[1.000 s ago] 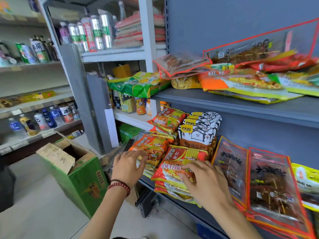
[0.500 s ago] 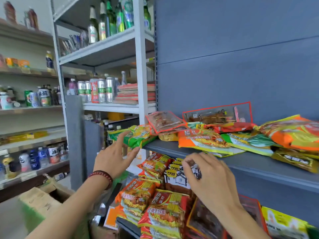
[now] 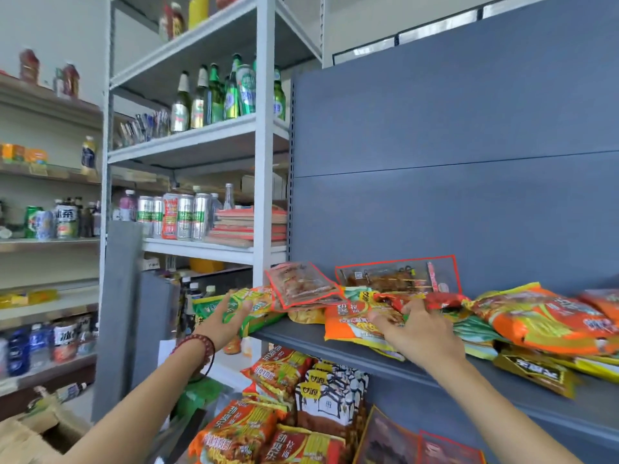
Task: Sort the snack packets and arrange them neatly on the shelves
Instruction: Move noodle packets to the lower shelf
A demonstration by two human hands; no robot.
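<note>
Head view: the snack packets lie in a loose heap along the grey shelf [image 3: 335, 349], running from the picture's centre out toward 3 o'clock. The left hand [image 3: 227, 321], with a beaded bracelet [image 3: 197, 346] at its wrist, lies flat on a green packet [image 3: 207, 308] that overhangs the shelf's end, fingers straight and spread. At its 3 o'clock the right hand [image 3: 418, 333] rests on an orange packet [image 3: 345, 326], thumb out toward 9 o'clock and fingers bent onto a red packet [image 3: 445, 299]. I cannot tell whether it pinches anything. A clear red-edged packet [image 3: 301, 284] lies tilted between the hands, toward 12 o'clock, and a second clear packet [image 3: 398, 276] leans on the back panel at 12 o'clock of the right hand. A big orange packet [image 3: 542, 323] lies at that hand's 3 o'clock. On the shelf below, toward 6 o'clock, stand orange-red packets [image 3: 278, 366] and black-and-white packets [image 3: 331, 390]. Toward 9 o'clock a white rack carries cans [image 3: 184, 216], with green bottles [image 3: 217, 95] one level up, at their 12 o'clock.
</note>
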